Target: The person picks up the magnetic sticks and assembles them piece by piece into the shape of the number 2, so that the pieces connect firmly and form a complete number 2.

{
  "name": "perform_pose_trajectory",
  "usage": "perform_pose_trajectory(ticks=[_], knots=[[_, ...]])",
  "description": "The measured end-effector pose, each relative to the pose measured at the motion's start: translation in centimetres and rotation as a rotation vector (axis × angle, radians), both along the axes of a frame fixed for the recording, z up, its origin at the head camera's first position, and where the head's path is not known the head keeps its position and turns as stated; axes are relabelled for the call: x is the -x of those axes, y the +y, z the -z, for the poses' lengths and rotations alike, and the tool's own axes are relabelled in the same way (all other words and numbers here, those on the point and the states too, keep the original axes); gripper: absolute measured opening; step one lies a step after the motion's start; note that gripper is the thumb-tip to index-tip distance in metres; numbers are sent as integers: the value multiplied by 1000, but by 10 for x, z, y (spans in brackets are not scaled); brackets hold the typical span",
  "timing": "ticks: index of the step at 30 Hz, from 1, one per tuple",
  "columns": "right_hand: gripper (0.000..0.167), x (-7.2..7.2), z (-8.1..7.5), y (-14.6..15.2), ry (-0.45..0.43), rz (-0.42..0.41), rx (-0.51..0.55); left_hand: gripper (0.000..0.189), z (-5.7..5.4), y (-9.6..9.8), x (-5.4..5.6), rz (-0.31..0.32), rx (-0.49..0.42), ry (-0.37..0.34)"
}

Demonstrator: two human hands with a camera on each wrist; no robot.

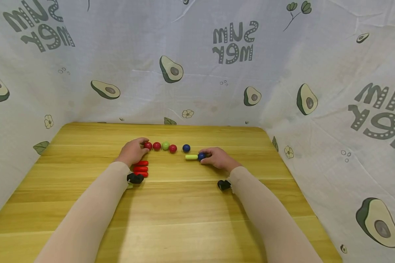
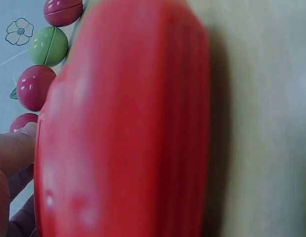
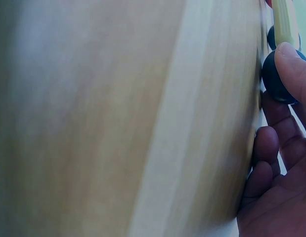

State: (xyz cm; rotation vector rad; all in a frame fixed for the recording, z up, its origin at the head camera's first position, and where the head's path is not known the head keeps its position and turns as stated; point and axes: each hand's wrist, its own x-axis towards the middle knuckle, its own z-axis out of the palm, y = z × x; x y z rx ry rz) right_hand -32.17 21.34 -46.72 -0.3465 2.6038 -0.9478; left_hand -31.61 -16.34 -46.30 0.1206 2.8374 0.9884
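My left hand [image 1: 131, 152] is at the left end of a row of balls, thumb and finger pinching the end red ball [image 1: 147, 145]. In the left wrist view the thumb rests against that red ball [image 2: 23, 121]. My right hand [image 1: 218, 158] pinches a dark blue ball [image 1: 201, 156] between thumb and fingers. A pale yellow-green stick [image 1: 191, 157] extends left from this ball; whether the two are joined I cannot tell. Along the row are another red ball [image 1: 156, 146], a light green ball [image 1: 165, 145], a third red ball [image 1: 172, 148] and a second blue ball [image 1: 186, 148].
Red sticks [image 1: 141, 169] lie side by side below my left hand; one red stick [image 2: 123, 128] fills much of the left wrist view. A pale green piece [image 1: 130, 186] shows partly under the left wrist. A printed cloth [image 1: 197, 98] hangs behind the wooden table [image 1: 171, 226].
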Motion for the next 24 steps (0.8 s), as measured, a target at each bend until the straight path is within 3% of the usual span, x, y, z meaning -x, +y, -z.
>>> perform_pose_trajectory(ticks=[24], knots=[[49,-1,-1,0,7,-4,2,46,-1,1,1,1,35,9]])
